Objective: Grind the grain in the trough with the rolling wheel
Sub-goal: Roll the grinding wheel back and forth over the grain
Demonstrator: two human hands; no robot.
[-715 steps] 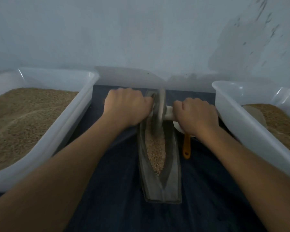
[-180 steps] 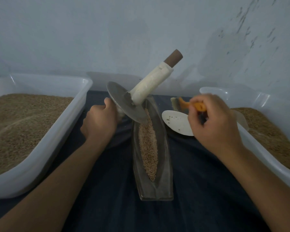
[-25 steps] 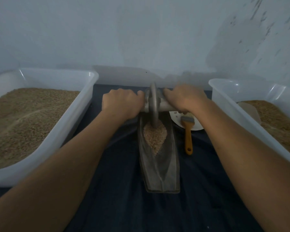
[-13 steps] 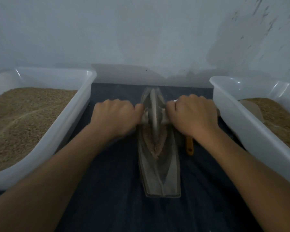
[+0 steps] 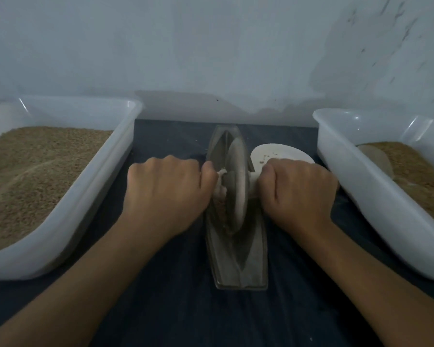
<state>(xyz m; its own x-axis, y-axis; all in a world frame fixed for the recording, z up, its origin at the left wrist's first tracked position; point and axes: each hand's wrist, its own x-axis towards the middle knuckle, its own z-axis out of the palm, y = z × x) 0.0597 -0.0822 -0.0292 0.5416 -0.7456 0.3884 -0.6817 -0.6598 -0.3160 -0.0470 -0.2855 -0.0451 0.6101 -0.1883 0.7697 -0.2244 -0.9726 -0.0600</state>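
Note:
A boat-shaped metal trough (image 5: 238,266) lies lengthwise on the dark cloth in the middle. The metal rolling wheel (image 5: 237,186) stands upright in it, around the trough's middle. My left hand (image 5: 167,194) grips the white handle on the wheel's left side. My right hand (image 5: 298,191) grips the handle on the right. A little brown grain (image 5: 221,211) shows in the trough beside the wheel; most of it is hidden by the wheel and my hands.
A white plastic tub (image 5: 90,196) of brown grain stands at the left, and another white tub (image 5: 356,186) with grain at the right. A white plate (image 5: 278,152) lies behind my right hand. A pale wall rises close behind.
Both hands have pulled the wheel along the trough toward me, from its far end to its middle. The orange brush is now hidden under my right hand.

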